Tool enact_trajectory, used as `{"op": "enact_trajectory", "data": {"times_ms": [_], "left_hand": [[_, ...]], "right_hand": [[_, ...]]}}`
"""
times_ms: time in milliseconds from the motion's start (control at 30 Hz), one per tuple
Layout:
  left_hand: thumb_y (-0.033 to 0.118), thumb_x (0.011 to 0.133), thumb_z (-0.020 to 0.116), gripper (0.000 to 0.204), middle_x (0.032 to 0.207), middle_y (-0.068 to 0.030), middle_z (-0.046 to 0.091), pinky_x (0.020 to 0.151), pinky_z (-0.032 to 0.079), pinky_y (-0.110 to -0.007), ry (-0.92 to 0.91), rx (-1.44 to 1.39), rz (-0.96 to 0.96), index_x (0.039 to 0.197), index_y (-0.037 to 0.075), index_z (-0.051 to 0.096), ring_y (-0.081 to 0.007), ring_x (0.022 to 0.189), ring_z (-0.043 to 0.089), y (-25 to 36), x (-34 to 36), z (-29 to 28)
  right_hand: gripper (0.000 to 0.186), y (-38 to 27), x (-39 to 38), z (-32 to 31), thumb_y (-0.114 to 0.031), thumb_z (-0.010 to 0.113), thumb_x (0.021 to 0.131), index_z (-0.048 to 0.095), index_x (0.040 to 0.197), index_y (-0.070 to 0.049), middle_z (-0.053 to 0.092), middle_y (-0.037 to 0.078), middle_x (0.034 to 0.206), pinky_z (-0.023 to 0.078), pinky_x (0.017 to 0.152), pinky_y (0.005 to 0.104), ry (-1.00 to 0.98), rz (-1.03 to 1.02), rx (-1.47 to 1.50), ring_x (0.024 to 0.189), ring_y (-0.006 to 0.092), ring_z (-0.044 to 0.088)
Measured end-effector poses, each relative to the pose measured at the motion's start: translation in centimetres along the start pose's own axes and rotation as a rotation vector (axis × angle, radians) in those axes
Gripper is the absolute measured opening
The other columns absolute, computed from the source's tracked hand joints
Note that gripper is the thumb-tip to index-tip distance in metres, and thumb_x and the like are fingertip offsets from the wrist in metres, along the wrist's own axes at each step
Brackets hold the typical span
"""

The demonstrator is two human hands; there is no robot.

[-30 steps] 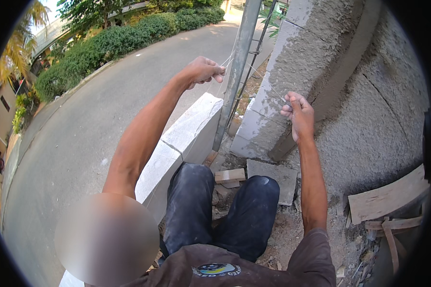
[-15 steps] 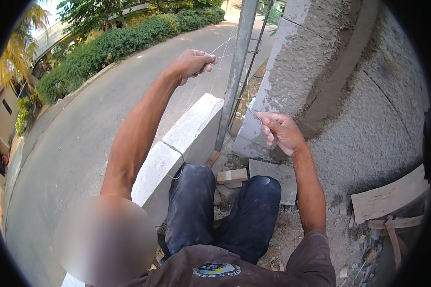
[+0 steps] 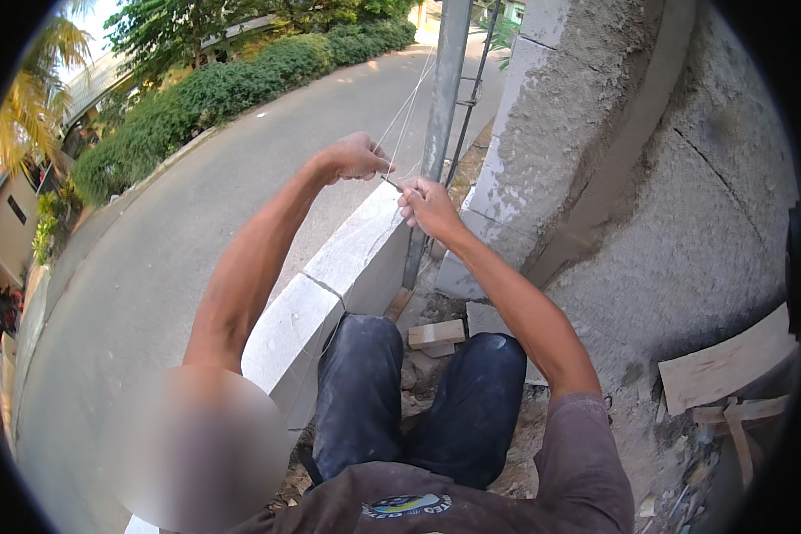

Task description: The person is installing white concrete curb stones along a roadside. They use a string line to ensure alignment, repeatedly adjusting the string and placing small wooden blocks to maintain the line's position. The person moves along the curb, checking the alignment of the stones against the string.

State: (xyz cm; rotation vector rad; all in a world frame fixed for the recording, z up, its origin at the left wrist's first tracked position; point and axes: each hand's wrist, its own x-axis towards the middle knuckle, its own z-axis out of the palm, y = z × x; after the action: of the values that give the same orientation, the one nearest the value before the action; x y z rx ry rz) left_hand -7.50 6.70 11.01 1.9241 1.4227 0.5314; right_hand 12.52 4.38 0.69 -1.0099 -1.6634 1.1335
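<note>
My right hand (image 3: 429, 209) pinches a thin dark nail (image 3: 390, 182) just above the far end of the white block wall (image 3: 360, 245). Beside it, my left hand (image 3: 360, 157) has its fingers closed in a pinch on the thin white string (image 3: 407, 111). Strands of that string run from between my hands up along the grey metal pole (image 3: 445, 93). The two hands are almost touching, the right one passing in front of the pole's left edge. Exactly how the string goes round the nail is too small to make out.
Right of the pole stand a thin rebar frame (image 3: 469, 102) and a rough mortared wall (image 3: 543, 133). Wood pieces (image 3: 436, 334) lie on rubble beyond my knees. A curved board (image 3: 725, 356) lies at the right. Across the road (image 3: 151, 267) runs a green hedge (image 3: 214, 93).
My right hand has moved left and up from beside the mortared wall, bringing the nail across the pole to my left hand. My left hand has come down slightly.
</note>
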Motion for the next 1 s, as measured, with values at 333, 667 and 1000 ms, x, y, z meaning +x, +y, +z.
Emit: {"op": "enact_trajectory", "data": {"times_ms": [333, 667, 1000], "left_hand": [[0.028, 0.089, 0.072, 0.03, 0.057, -0.0002, 0.051, 0.046, 0.031, -0.03, 0.1, 0.181, 0.143, 0.072, 0.004, 0.068, -0.0092, 0.051, 0.043, -1.6, 0.1, -1.0], [0.033, 0.09, 0.072, 0.033, 0.061, 0.0014, 0.051, 0.051, 0.033, -0.03, 0.094, -0.064, 0.137, 0.077, 0.003, 0.07, -0.0094, 0.056, 0.042, -1.0, 0.2, -0.7], [0.032, 0.091, 0.072, 0.031, 0.062, 0.0019, 0.052, 0.052, 0.033, -0.028, 0.011, -0.088, 0.144, 0.082, 0.003, 0.073, -0.0085, 0.058, 0.043, 0.7, -1.8, -1.6]], "right_hand": [[0.032, -2.1, 1.6, 2.4, -0.017, 0.05, 0.1, 0.057, 0.127, 0.0, 0.065, 0.012, 0.117, 0.051, 0.088, 0.0329, 0.096, -0.01, 0.303, 0.107, 0.0191, 0.062], [0.04, -3.4, 0.9, -4.2, -0.018, 0.058, 0.098, 0.05, 0.134, -0.003, 0.064, 0.006, 0.107, 0.052, 0.089, 0.0372, 0.265, -0.126, 0.886, 0.099, 0.0166, 0.062], [0.04, -2.2, 0.3, -3.1, -0.02, 0.054, 0.1, 0.05, 0.135, 0.001, 0.063, 0.015, 0.125, 0.054, 0.088, 0.0361, -0.033, 0.198, 0.581, 0.104, 0.0173, 0.062]]}}
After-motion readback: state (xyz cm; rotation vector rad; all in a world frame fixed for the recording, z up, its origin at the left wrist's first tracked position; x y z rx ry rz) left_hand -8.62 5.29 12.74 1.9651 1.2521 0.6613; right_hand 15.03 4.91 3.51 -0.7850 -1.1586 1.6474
